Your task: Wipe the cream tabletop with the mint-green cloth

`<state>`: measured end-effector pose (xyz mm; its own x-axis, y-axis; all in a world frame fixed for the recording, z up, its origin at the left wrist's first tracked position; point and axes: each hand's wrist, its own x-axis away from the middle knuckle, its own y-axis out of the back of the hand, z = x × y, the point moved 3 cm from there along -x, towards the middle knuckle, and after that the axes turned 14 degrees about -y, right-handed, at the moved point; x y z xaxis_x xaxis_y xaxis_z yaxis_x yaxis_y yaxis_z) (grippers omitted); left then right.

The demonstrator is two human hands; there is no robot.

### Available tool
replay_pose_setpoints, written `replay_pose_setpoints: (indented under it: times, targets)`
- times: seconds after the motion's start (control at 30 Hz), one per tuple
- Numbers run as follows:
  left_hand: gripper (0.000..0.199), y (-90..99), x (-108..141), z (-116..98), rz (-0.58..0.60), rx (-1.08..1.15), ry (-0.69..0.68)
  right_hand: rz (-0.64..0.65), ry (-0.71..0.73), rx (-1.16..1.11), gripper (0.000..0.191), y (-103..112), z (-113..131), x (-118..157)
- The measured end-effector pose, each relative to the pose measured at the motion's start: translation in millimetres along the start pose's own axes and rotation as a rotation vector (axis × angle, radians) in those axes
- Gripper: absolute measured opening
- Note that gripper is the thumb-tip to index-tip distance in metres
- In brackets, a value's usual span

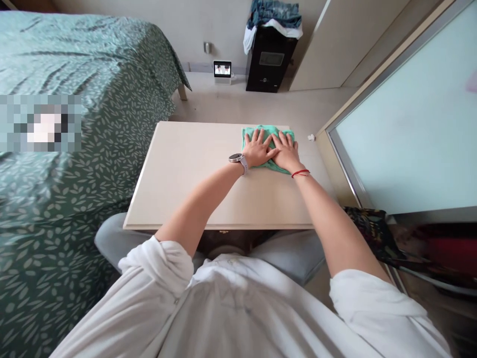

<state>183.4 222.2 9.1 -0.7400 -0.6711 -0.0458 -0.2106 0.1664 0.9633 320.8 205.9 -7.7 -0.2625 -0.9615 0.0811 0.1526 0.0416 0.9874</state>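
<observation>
A green cloth point(274, 166) lies on the far right part of a cream tabletop point(194, 174). My left hand point(257, 149) rests flat on the left part of the cloth with its fingers spread, a round watch on the wrist. Beside it, my right hand point(286, 151) presses flat on the cloth, fingers also spread, with a red string round the wrist. The two hands touch or nearly touch at the thumbs. Parts of the cloth are hidden under both palms.
A bed with a green leaf-patterned cover point(122, 89) stands at the left. Beyond the table are a small screen point(222, 69) on the floor and a black cabinet point(268, 62) with folded clothes point(276, 14) on top. A frosted panel point(413, 114) is at the right.
</observation>
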Motion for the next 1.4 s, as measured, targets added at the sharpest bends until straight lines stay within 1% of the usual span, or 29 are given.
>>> replay_pose_setpoints:
  times: [0.03,0.1,0.17,0.23,0.3,0.37,0.5,0.6,0.67,0.7,0.8,0.87,0.93,1.03,1.1,1.17,1.23,1.4]
  targets:
    - [0.078,-1.7,-1.6,-2.4,0.01,0.011,-0.02,-0.002,-0.021,0.012,0.074,-0.2,-3.9,3.4]
    - [0.078,-3.6,0.2,-2.0,0.021,0.041,-0.056,-0.005,-0.068,0.034,0.074,-1.7,-3.9,10.0]
    - [0.078,-3.8,8.7,5.1,0.021,0.067,-0.088,0.002,-0.1,0.045,0.076,-4.3,6.2,16.2]
    - [0.078,-1.8,24.4,18.6,0.017,0.079,-0.101,0.027,-0.101,0.046,0.079,-7.3,26.0,22.1]
    - [0.078,3.4,47.3,38.5,0.006,0.081,-0.082,0.056,-0.062,0.043,0.081,-9.8,55.6,28.1]
    - [0.078,12.2,76.9,63.2,-0.007,0.076,-0.029,0.076,0.001,0.032,0.081,-11.3,93.9,34.7]
    - [0.078,36.7,149.4,115.7,-0.008,0.04,0.132,0.097,0.152,-0.012,0.08,-14.2,184.8,52.6]
    - [0.079,51.9,205.5,146.7,-0.008,0.007,0.26,0.118,0.263,-0.04,0.079,-18.5,246.9,70.1]
    - [0.082,55.8,238.0,160.3,-0.012,-0.014,0.338,0.13,0.34,-0.063,0.079,-21.6,277.1,81.6]
    - [0.083,55.9,251.8,164.7,-0.024,-0.021,0.372,0.136,0.38,-0.076,0.079,-23.0,288.0,86.7]
    - [0.083,52.0,280.7,169.9,-0.096,-0.029,0.443,0.155,0.493,-0.101,0.078,-25.9,305.8,97.4]
    - [0.083,48.7,288.2,168.7,-0.128,-0.032,0.462,0.176,0.537,-0.099,0.078,-26.8,308.0,100.0]
    - [0.085,46.8,286.9,165.9,-0.126,-0.043,0.474,0.202,0.558,-0.097,0.078,-27.0,305.3,99.6]
    - [0.086,45.6,269.3,158.2,-0.098,-0.047,0.479,0.217,0.554,-0.101,0.077,-25.5,291.4,93.6]
    - [0.085,44.0,247.2,148.1,-0.087,-0.044,0.451,0.203,0.522,-0.101,0.077,-23.1,272.5,85.3]
    - [0.083,40.6,217.0,132.5,-0.084,-0.046,0.403,0.185,0.47,-0.094,0.077,-19.8,243.6,73.5]
    - [0.083,34.7,179.9,111.2,-0.075,-0.045,0.346,0.168,0.4,-0.078,0.077,-15.6,205.1,59.3]
    - [0.085,8.5,75.3,45.8,-0.054,0.002,0.168,0.091,0.18,-0.015,0.076,-5.9,84.6,26.8]
